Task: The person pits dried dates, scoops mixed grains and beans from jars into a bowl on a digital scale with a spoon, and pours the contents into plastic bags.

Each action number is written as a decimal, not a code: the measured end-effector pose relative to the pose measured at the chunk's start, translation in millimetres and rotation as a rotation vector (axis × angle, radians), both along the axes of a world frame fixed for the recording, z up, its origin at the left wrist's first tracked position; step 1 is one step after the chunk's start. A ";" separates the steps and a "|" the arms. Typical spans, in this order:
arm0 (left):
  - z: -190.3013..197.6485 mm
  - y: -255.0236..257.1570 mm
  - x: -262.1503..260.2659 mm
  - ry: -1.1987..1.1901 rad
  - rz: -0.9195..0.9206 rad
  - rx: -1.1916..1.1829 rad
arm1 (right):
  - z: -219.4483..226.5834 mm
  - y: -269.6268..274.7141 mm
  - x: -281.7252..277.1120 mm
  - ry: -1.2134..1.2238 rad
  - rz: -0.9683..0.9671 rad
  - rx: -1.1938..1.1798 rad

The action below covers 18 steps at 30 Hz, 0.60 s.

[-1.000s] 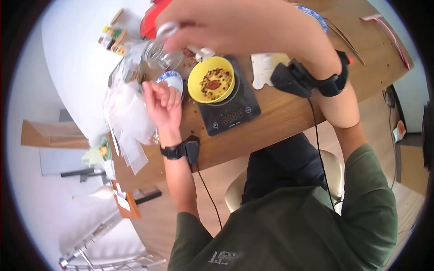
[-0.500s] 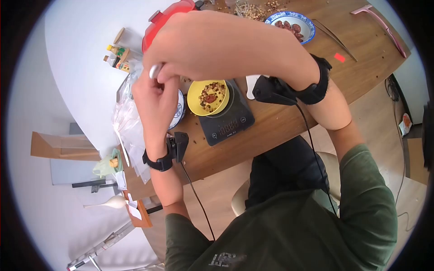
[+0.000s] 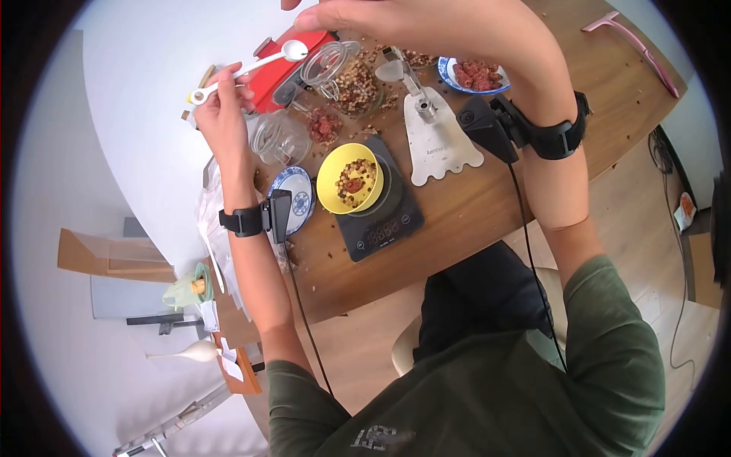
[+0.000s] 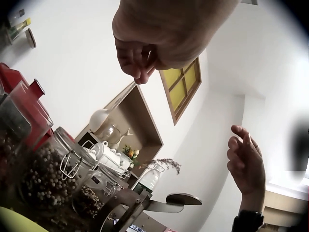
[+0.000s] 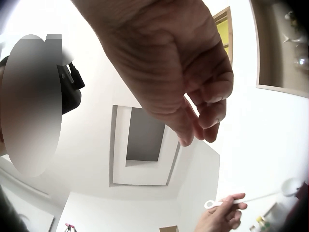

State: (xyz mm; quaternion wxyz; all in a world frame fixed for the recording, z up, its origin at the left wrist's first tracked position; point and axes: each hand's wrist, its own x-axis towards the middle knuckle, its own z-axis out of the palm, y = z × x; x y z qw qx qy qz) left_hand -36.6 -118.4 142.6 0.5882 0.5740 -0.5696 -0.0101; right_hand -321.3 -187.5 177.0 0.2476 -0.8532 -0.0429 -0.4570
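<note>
My left hand is raised over the left of the table and pinches a white spoon by its handle. The handle ends in a ring, and the round bowl points up and right, away from the hand. In the left wrist view the spoon hangs beyond the fingertips. My right hand is held high at the top of the head view, partly cut off; its fingers are loosely bent with nothing between them in the right wrist view. Below stands a yellow bowl with mixed beans and a red date, on a black scale.
Behind the bowl are a clip-top jar of beans, an empty-looking glass jar and a pile of red dates. A metal stand, a blue-rimmed plate and a dish of dates flank the scale.
The right hand held the white spoon, then both hands met over the table's left. Now the left hand has the spoon, and the right has drawn away, up and to the right.
</note>
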 end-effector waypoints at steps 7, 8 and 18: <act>-33.6 -30.3 26.5 -0.010 -0.067 0.224 | 8.2 1.1 0.1 0.107 -0.081 0.121; -37.9 -32.2 24.9 0.050 -0.079 0.276 | 8.7 1.4 4.9 0.157 -0.173 0.144; -58.2 -40.5 24.3 0.304 -0.126 0.309 | 7.2 -1.6 2.3 0.081 0.079 0.072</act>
